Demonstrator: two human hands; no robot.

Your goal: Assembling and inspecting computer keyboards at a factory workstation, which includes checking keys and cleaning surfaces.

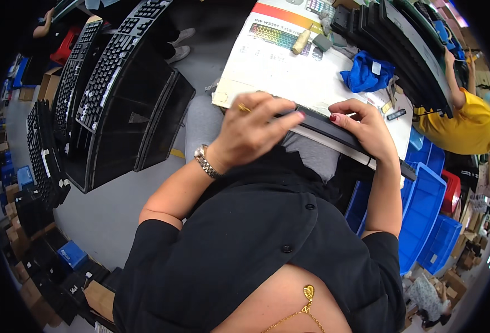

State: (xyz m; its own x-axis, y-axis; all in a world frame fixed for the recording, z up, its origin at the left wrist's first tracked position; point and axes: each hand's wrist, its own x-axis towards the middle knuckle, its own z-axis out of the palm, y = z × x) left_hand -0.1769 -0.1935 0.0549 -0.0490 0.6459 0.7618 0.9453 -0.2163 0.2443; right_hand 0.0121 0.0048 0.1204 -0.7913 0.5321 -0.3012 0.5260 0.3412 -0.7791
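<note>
A long black keyboard [328, 126] lies at the near edge of the worktable, seen almost edge-on, so its keys do not show. My right hand [371, 129] grips its right part, with the thumb on the near side and the fingers bent over the far side. Over the keyboard's left end is my left hand [251, 129], fingers curved and pointing right. Motion blurs it, and whether it grips the keyboard is unclear. Beyond the hands, a crumpled blue cloth [368, 72] and a small tan bottle-like thing [302, 41] lie on the white printed tabletop [250, 72].
Tall stacks of black keyboards [111, 83] stand at my left. More black keyboards [386, 39] lean at the table's far right. Blue plastic bins [422, 208] sit below on the right. A person in a yellow top [450, 125] works beyond the table's right side.
</note>
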